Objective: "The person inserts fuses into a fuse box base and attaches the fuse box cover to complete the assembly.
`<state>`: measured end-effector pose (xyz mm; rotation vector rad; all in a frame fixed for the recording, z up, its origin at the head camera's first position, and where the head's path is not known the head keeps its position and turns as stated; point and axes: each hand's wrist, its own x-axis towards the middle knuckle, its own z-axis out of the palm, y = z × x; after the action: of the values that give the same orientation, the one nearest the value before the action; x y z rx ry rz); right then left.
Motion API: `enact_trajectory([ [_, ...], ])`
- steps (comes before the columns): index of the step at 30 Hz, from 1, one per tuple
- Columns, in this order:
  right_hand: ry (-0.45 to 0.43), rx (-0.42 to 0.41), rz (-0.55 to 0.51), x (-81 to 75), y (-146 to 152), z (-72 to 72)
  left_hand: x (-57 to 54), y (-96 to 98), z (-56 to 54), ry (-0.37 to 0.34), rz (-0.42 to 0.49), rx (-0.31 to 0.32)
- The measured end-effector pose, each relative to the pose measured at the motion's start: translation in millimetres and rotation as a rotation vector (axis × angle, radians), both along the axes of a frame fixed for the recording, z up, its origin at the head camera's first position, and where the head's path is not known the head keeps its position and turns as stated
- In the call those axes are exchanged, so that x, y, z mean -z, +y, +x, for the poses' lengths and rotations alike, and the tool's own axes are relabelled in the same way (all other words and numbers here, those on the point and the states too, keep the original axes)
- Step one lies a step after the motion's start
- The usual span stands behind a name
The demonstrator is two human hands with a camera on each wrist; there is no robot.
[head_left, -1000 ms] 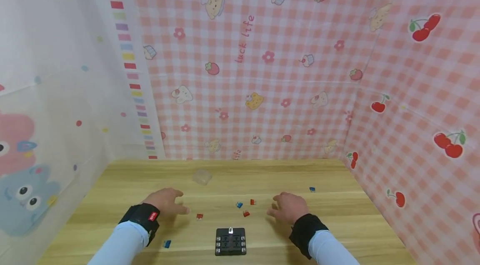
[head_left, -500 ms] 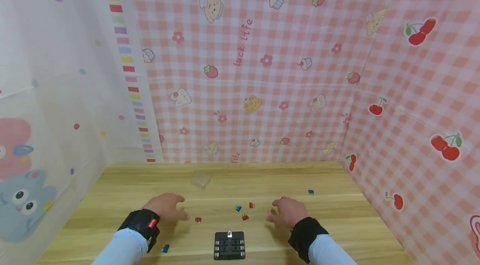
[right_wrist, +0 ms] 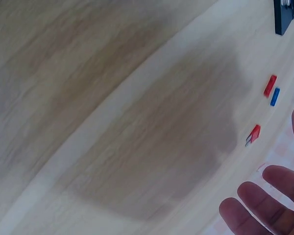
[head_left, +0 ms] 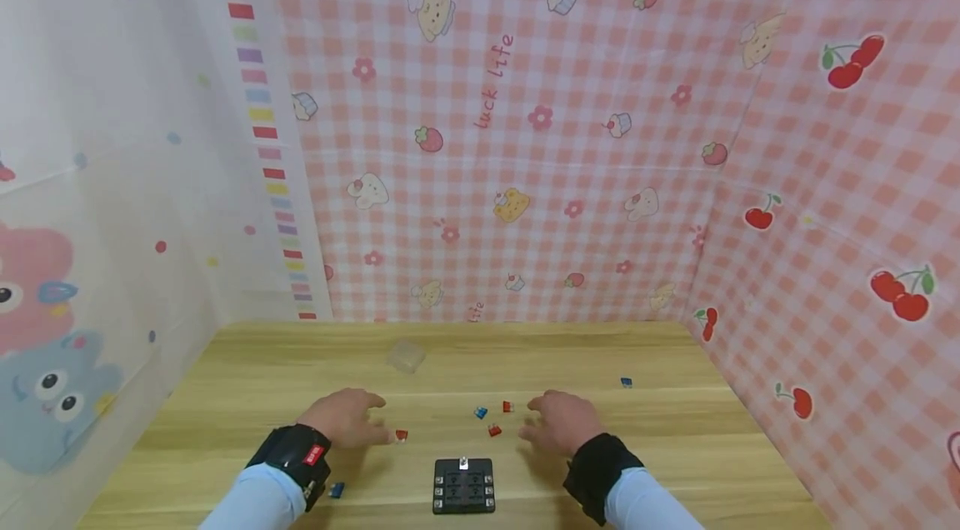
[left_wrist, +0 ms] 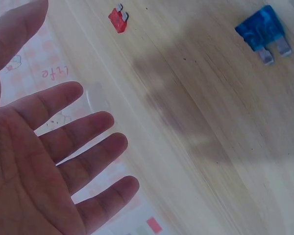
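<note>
L hand [head_left: 345, 420] released, fingers apart, holding nothing, w/ the left red fuse [head_left: 401, 436] near its thumb tip; the left blue fuse [head_left: 337, 490] lies on the near side, by the wrist. R hand [head_left: 562, 422] likewise released, nothing in it, just right of a loose trio mid-desk [head_left: 420, 472]: middle blue fuse [head_left: 480, 412], far red fuse [head_left: 508, 407], near red fuse [head_left: 494, 430]. Right blue fuse [head_left: 626, 382] sits off to the far right of that hand. Black fuse box [head_left: 464, 486] at near centre, btwn the wrists; clear plastic pc. [head_left: 406, 356] at the far side, left of centre.

Fuses prob. v. light, stiff, a bit slippery; best pinched by the plastic body, metal legs kept free as they might bend. Box prob. light, rigid; hold by side edges.

Count: 3 red fuses, 3 blue, 1 box, 1 clear pc.
</note>
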<state>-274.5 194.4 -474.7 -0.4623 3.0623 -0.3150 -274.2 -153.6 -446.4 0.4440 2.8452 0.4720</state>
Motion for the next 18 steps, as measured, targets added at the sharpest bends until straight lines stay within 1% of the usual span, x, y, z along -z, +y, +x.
enact_trajectory([
  [4,-0.004,-0.019,-0.002,-0.5,-6.1,1.5,-0.6,4.2,0.4,-0.03,0.009,-0.013],
  [7,0.0,-0.032,0.003,0.9,-10.1,1.0,-0.9,6.5,1.1,-0.036,0.011,-0.015],
  [15,0.079,-0.108,0.044,7.6,-22.3,-1.6,3.0,9.7,0.6,-0.026,0.007,0.005],
  [18,0.1,-0.122,0.047,10.1,-26.6,-1.6,3.5,11.7,1.3,-0.029,0.013,0.012],
])
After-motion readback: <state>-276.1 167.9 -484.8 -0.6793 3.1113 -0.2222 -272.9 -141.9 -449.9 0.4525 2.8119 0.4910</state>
